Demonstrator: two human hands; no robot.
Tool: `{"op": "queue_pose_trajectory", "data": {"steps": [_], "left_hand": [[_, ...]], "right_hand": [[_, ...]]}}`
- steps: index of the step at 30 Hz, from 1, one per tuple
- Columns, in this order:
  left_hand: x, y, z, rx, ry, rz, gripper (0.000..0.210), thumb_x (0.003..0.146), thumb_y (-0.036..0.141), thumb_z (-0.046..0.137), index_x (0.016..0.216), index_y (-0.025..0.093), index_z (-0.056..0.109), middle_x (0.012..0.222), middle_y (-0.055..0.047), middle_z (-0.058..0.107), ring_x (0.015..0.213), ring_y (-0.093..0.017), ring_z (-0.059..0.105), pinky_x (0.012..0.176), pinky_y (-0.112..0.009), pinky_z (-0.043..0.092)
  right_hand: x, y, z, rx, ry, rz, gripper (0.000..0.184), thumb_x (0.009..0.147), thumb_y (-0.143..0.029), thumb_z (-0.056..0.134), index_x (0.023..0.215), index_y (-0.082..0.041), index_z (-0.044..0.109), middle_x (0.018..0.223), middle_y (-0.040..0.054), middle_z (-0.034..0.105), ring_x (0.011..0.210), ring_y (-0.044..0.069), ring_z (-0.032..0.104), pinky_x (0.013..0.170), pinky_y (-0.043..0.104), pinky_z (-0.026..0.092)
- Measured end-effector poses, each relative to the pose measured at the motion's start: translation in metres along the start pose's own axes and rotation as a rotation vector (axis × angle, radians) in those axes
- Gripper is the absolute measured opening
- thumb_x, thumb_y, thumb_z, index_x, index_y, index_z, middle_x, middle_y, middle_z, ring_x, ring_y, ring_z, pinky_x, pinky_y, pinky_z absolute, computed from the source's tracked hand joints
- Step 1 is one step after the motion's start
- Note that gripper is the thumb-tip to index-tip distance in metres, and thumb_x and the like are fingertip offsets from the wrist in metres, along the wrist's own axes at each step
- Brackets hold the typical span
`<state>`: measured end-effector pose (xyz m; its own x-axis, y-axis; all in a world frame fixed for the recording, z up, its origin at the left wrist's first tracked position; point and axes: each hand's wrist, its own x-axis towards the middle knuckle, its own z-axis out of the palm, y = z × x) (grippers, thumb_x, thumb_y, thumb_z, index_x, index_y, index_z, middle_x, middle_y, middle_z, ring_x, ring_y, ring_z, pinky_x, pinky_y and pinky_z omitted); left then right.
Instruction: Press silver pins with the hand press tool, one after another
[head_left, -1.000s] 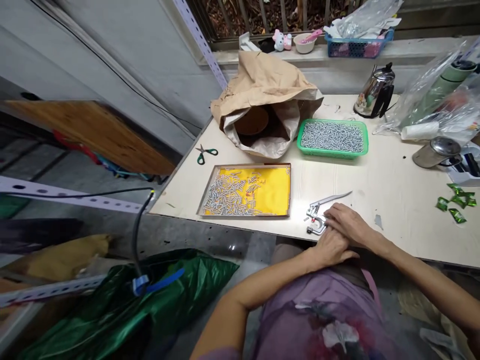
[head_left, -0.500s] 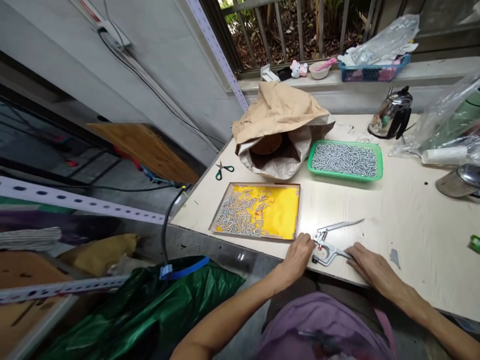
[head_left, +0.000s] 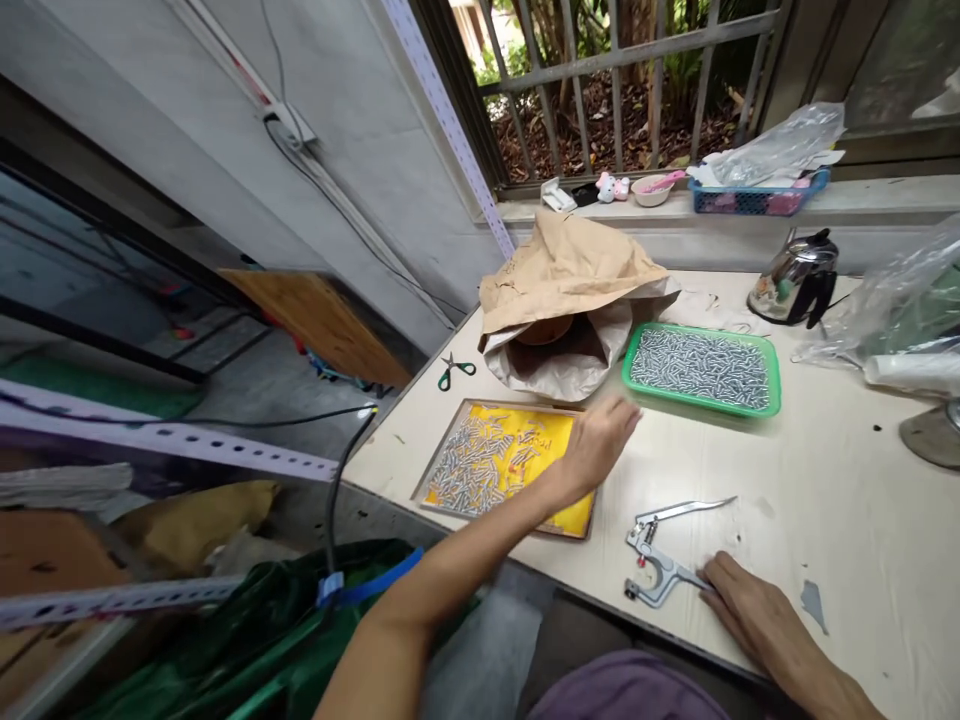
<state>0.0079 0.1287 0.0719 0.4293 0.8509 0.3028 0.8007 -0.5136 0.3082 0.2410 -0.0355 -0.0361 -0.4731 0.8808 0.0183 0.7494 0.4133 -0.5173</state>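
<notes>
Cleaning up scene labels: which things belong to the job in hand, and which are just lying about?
Seems in use:
- plier-like tool, at right hand
- small metal pieces
- yellow-lined tray, partly behind left hand
- green tub

Likely lying about:
- scissors
- kettle
- blue basket

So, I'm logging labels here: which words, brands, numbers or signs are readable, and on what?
None can be read for certain.
Yellow sheet in the tray: reddish lettering, partly covered, too small to read.
Paper bag: faint marks, too blurred to tell if they are letters.
</notes>
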Motion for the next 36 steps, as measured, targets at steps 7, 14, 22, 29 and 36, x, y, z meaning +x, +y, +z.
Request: {"op": "queue_pose_trajectory", "data": {"steps": [7, 14, 22, 29, 36], "left_hand": [[0.009, -0.030, 0.003, -0.046, -0.100, -0.226, 0.018, 0.093, 0.021, 0.051, 0.094, 0.014, 0.068, 0.092, -0.007, 0.066, 0.088, -0.017, 0.063, 0.078, -0.026, 0.046], [-0.014, -0.073, 0.051, -0.026, -0.276, -0.611, 0.025, 0.090, 0.027, 0.053, 0.076, 0.012, 0.066, 0.077, -0.008, 0.068, 0.074, -0.018, 0.062, 0.067, -0.025, 0.041], [-0.012, -0.070, 0.056, -0.024, -0.353, -0.595, 0.014, 0.085, 0.019, 0.057, 0.092, 0.012, 0.067, 0.097, -0.011, 0.070, 0.090, -0.021, 0.064, 0.076, -0.027, 0.045], [-0.025, -0.058, 0.054, 0.027, -0.312, -0.626, 0.018, 0.090, 0.025, 0.051, 0.091, 0.012, 0.063, 0.096, -0.011, 0.067, 0.089, -0.022, 0.064, 0.075, -0.029, 0.046], [-0.020, -0.049, 0.048, 0.065, -0.360, -0.638, 0.021, 0.091, 0.018, 0.044, 0.087, 0.012, 0.063, 0.094, -0.013, 0.068, 0.086, -0.022, 0.064, 0.073, -0.029, 0.045]], "right_hand": [[-0.001, 0.000, 0.003, 0.024, 0.063, -0.014, 0.022, 0.099, -0.029, 0.033, 0.094, -0.024, 0.054, 0.083, 0.0031, 0.060, 0.066, 0.015, 0.065, 0.053, 0.025, 0.050], [-0.001, -0.002, 0.002, 0.018, 0.053, 0.008, 0.025, 0.099, -0.030, 0.033, 0.093, -0.025, 0.056, 0.082, 0.0028, 0.061, 0.063, 0.015, 0.064, 0.051, 0.026, 0.049], [0.002, -0.013, -0.005, -0.074, 0.110, -0.001, 0.027, 0.099, -0.026, 0.029, 0.092, -0.023, 0.055, 0.079, 0.0026, 0.061, 0.061, 0.014, 0.063, 0.048, 0.025, 0.046], [0.005, -0.019, -0.015, -0.056, 0.077, -0.023, 0.018, 0.097, -0.026, 0.036, 0.089, -0.023, 0.051, 0.078, 0.0025, 0.058, 0.063, 0.015, 0.059, 0.051, 0.026, 0.043], [0.003, -0.021, -0.013, -0.080, 0.101, -0.013, 0.017, 0.097, -0.027, 0.036, 0.091, -0.023, 0.052, 0.079, 0.0024, 0.057, 0.063, 0.015, 0.059, 0.050, 0.025, 0.041]]}}
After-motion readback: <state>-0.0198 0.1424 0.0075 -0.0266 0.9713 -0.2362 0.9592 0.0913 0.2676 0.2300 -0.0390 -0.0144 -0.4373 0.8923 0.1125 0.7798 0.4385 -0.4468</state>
